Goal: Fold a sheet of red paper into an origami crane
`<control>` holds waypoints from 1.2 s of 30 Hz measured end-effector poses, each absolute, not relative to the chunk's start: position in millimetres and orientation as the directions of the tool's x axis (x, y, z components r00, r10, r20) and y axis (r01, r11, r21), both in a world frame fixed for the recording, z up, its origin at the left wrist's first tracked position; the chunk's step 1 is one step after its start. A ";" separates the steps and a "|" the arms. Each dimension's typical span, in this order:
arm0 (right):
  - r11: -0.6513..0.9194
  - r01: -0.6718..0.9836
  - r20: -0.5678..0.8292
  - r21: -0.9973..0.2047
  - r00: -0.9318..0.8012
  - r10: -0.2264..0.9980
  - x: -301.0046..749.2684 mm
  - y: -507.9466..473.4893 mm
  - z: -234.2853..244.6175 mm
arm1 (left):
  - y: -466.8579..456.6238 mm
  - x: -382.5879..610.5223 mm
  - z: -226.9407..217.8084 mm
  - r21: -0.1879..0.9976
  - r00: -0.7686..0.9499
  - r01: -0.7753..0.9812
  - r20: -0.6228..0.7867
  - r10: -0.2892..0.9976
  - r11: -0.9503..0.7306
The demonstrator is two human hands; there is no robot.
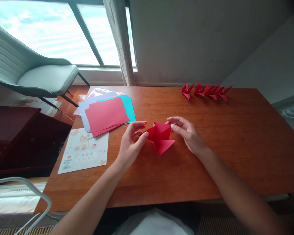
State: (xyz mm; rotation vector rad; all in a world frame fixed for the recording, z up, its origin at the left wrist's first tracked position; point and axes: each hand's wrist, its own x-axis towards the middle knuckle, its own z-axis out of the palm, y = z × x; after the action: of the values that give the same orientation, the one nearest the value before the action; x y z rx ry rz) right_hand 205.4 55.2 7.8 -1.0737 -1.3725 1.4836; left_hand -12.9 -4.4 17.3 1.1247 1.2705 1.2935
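Red folded paper, creased into pointed flaps around a hollow middle, is at the centre of the frame over the wooden table. The left hand grips its left corner between thumb and fingers; the right hand pinches its upper right corner. Its underside is hidden. Red folded figures, upper right, overlap, blurring their outlines. Left of centre, red sheets partly cover turquoise paper and a bear-printed sheet. The frame's left edge cuts off a chair.
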 end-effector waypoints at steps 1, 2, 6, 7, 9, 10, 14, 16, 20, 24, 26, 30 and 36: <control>-0.064 -0.009 -0.058 -0.998 -0.292 0.955 205.7 55.9 7.5 | -4.6 -12.8 16.8 0.999 -0.091 -0.043 -0.030 0.995 0.027; -0.065 0.008 -0.064 -0.998 -0.289 0.955 205.9 56.6 7.0 | -4.7 -12.7 16.9 0.998 -0.076 -0.051 -0.042 0.996 0.039; -0.068 0.108 -0.098 -0.992 -0.298 0.949 205.9 59.8 2.6 | -4.5 -12.8 18.6 0.998 -0.025 -0.042 -0.045 0.999 0.044; -0.073 0.128 -0.109 -0.989 -0.306 0.946 205.7 60.4 1.1 | -4.1 -12.7 18.6 0.999 -0.023 -0.038 -0.037 0.999 0.037; -0.077 0.152 -0.121 -0.985 -0.307 0.944 205.1 61.3 -1.7 | -2.7 -12.6 17.1 0.999 -0.021 -0.037 -0.028 0.999 0.028; -0.076 0.156 -0.121 -0.985 -0.301 0.946 204.9 61.7 -3.0 | -2.0 -12.5 15.8 0.999 -0.019 -0.037 -0.026 0.999 0.026; -0.066 0.141 -0.099 -0.988 -0.238 0.966 205.2 63.6 -6.3 | 0.1 -13.0 7.9 1.000 0.000 0.004 -0.013 1.000 0.013; -0.065 0.114 -0.086 -0.991 -0.188 0.978 205.9 64.9 -6.8 | 0.1 -13.6 3.7 0.996 -0.001 0.089 0.013 1.000 -0.013; -0.069 0.079 -0.079 -0.994 -0.131 0.988 207.4 67.5 -6.5 | -1.1 -15.1 -1.3 0.905 -0.052 0.414 0.132 0.990 -0.099; -0.034 0.111 -0.047 -0.993 -0.125 0.991 209.7 69.4 -4.9 | -1.4 -16.4 1.9 0.761 -0.029 0.601 0.327 0.944 -0.245; 0.001 0.120 -0.013 -0.993 -0.115 0.993 211.1 70.0 -4.3 | -1.5 -17.1 5.4 0.703 0.035 0.632 0.394 0.918 -0.326; 0.050 0.112 0.041 -0.992 -0.080 0.996 211.4 70.5 -6.1 | -3.2 -19.4 10.4 0.471 0.296 0.706 0.482 0.824 -0.529; 0.064 0.172 0.048 -0.983 -0.092 0.995 210.5 70.4 -11.2 | -2.6 -22.1 12.2 0.352 0.653 0.631 0.242 0.718 -0.692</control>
State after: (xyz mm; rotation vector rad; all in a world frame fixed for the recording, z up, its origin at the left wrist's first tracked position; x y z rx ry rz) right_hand 210.5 70.4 -11.2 -1.2516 -1.4292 1.1430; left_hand -22.1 -2.6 12.2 2.6351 1.0939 0.5363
